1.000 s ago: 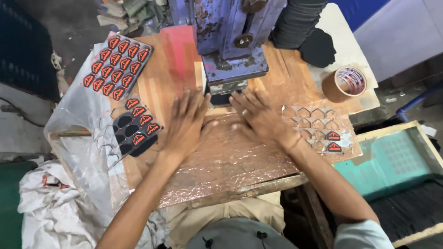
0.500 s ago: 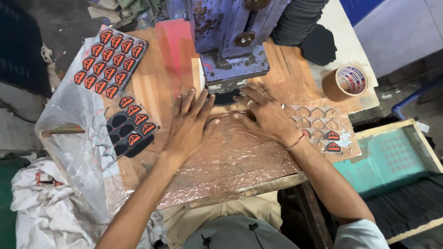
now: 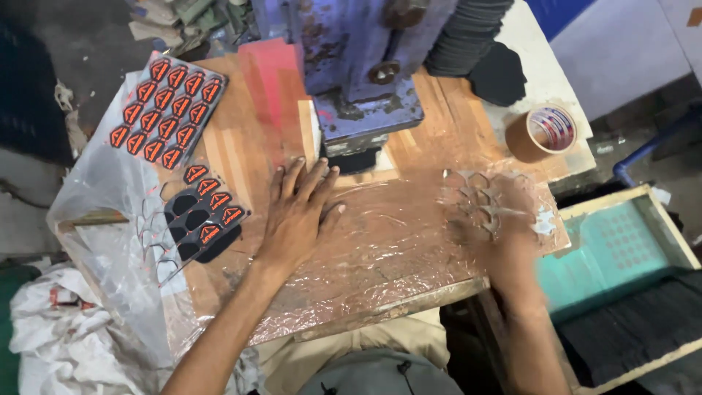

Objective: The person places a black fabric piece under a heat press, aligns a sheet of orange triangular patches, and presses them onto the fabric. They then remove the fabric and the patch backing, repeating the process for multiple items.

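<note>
Left hand (image 3: pixel 300 212) flat on film (image 3: pixel 387 241); right hand (image 3: pixel 497 234) blurred.

A wooden workbench (image 3: pixel 241 157) fills the middle, its planks worn and striped in brown tones. A blue metal press (image 3: pixel 351 66) stands at its far edge. Beyond the far left corner lies a dark, dusty concrete floor (image 3: pixel 88 44). Off the right edge sits a wooden-framed tray (image 3: pixel 658 219) with a teal lining. Light is soft and even.
</note>
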